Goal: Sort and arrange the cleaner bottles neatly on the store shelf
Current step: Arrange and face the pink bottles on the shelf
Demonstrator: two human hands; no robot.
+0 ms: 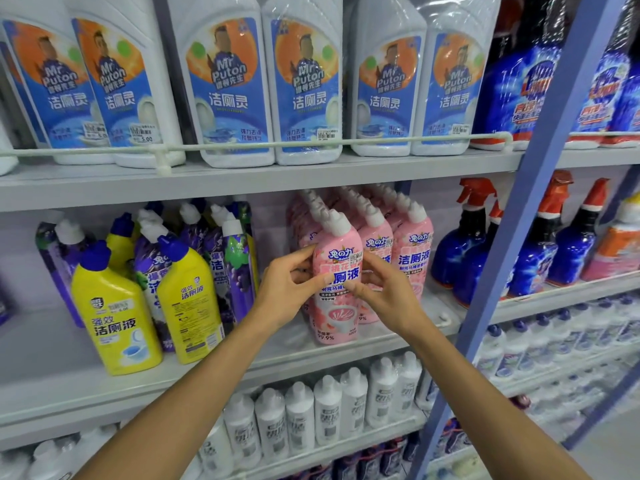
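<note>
- The left hand (287, 289) has its fingers (298, 256) curled round the left side of the front pink bottle (337, 289), thumb pressed on the label
- The right hand (384, 296) pinches the same bottle from the right, its fingers (372, 263) wrapped behind the edge and the thumb on the label front
- The pink bottle stands upright at the front edge of the middle shelf (277, 358), its angled white cap (337, 223) leaning left
- Just behind and to its right stand rows of more pink bottles (414, 258), packed close and touching one another
- Left of the hands, two yellow bottles (114, 313) with blue caps stand at the shelf front, each tilted a little
- Between and behind the yellow ones are purple bottles (235, 268), crowded and leaning at mixed angles
- A bare stretch of shelf lies between the purple group and the pink group, where the left forearm crosses
- On the upper shelf (242, 181), big white jugs (228, 81) with blue and orange labels stand in pairs behind a rail (242, 144)
- Right of a blue upright post (519, 209), dark blue spray bottles (464, 244) with red triggers fill the next bay
- On the lower shelf, small white bottles (325, 410) stand in a tidy row
</note>
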